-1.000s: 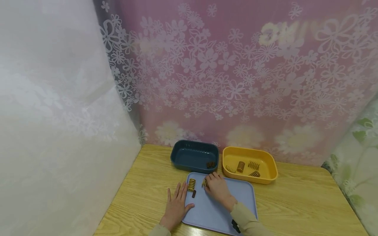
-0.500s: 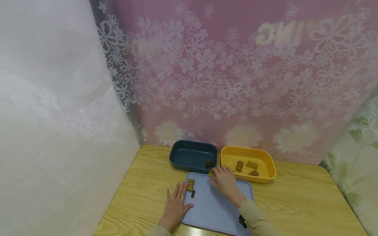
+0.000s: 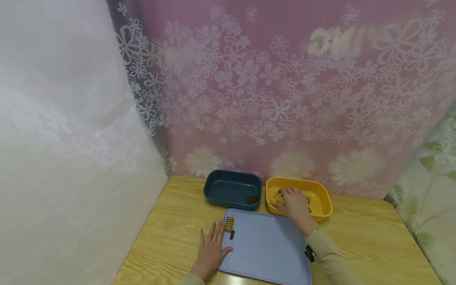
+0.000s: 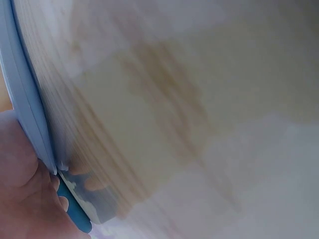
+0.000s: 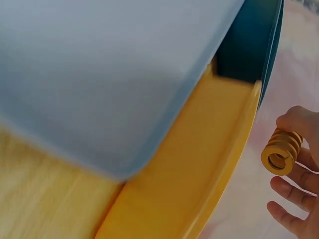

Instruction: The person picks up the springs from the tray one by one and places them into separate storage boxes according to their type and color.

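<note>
My right hand is over the yellow bin, pinching a yellow coil spring between thumb and fingers. In the right wrist view the spring's round end faces the camera. Several similar springs lie in that bin, partly hidden by the hand. My left hand rests with fingers spread on the left edge of the light blue tray. Just beside its fingertips, another yellow spring and a small dark brown piece lie on the tray.
Left of the yellow bin stands a dark blue bin with a few small brown pieces in its right front corner. Both bins stand behind the tray on a wooden table. A floral curtain hangs behind them.
My right hand has lifted the spring from the tray's back and carried it right, over the yellow bin. The left hand has stayed at the tray's edge.
</note>
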